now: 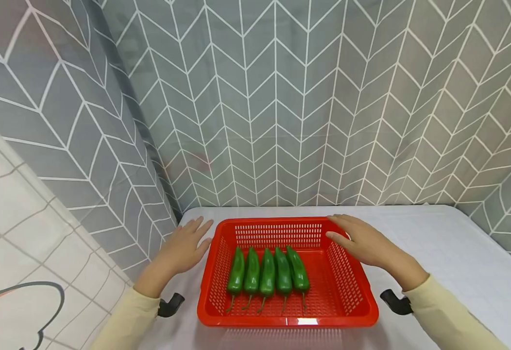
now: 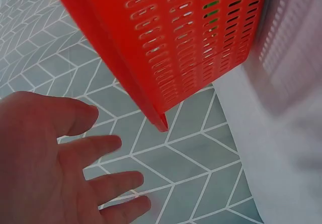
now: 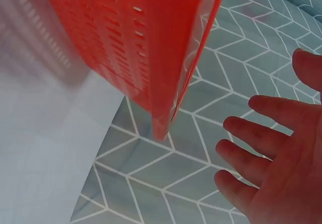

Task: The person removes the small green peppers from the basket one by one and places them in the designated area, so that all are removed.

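A red plastic basket with slotted walls sits on the white table. Inside it, several green chili peppers lie side by side, stems toward the front, filling its left and middle part. My left hand is beside the basket's left rim, fingers spread and holding nothing. In the left wrist view that hand is apart from the basket wall. Over the right rim my right hand hovers with fingers extended. The right wrist view has the same hand clear of the basket wall, its palm facing it.
The white tabletop extends to the right of the basket. A grey curtain with white chevron lines hangs behind the table and along the left. White tile-patterned cloth lies at the left. A black strap is on the left wrist.
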### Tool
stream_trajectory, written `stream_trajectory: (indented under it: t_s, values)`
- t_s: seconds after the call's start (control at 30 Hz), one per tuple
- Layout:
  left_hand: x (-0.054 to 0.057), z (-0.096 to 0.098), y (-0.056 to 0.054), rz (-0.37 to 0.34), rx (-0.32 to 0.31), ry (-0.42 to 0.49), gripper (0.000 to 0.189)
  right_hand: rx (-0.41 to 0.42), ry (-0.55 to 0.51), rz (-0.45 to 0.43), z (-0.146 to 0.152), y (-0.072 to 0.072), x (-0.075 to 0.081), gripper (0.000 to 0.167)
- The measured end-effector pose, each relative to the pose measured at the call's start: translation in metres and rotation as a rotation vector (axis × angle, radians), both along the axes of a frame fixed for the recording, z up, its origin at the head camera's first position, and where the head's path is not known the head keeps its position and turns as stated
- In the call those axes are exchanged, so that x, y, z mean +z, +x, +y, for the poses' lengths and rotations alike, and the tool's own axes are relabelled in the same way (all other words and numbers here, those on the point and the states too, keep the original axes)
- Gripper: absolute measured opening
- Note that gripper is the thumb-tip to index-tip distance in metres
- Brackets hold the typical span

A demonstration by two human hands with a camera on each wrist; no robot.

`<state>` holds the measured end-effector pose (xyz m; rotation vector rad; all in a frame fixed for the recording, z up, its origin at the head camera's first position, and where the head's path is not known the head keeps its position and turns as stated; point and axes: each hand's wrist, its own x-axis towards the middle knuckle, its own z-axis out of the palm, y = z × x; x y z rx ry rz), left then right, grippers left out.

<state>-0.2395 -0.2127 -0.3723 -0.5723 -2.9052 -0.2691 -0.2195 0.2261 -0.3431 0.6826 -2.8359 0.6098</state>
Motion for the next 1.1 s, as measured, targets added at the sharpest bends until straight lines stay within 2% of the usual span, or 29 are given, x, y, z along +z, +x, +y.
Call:
stream_trajectory:
  t_s: [0.27,0.57,0.8,0.97,1.1]
  values:
    - [-0.008,0.004,-0.002,-0.03,-0.03,0.04,0.052,0.043,-0.001,-0.02,-0.011,-0.006,-0.001,0.055]
    - [-0.014,0.006,-0.002,-0.059,-0.058,0.083,0.05,0.064,0.015,-0.01,-0.018,-0.005,0.009,0.054]
    - [-0.024,0.006,-0.004,-0.067,-0.062,0.123,0.049,0.083,0.022,-0.019,-0.025,-0.008,0.012,0.053]
    - [-0.028,0.006,-0.005,-0.092,-0.065,0.16,0.049,0.096,0.017,-0.049,-0.032,-0.011,0.012,0.053]
    - [-0.028,0.007,-0.004,-0.123,-0.076,0.201,0.049,0.105,0.016,-0.074,-0.037,-0.015,0.01,0.055]
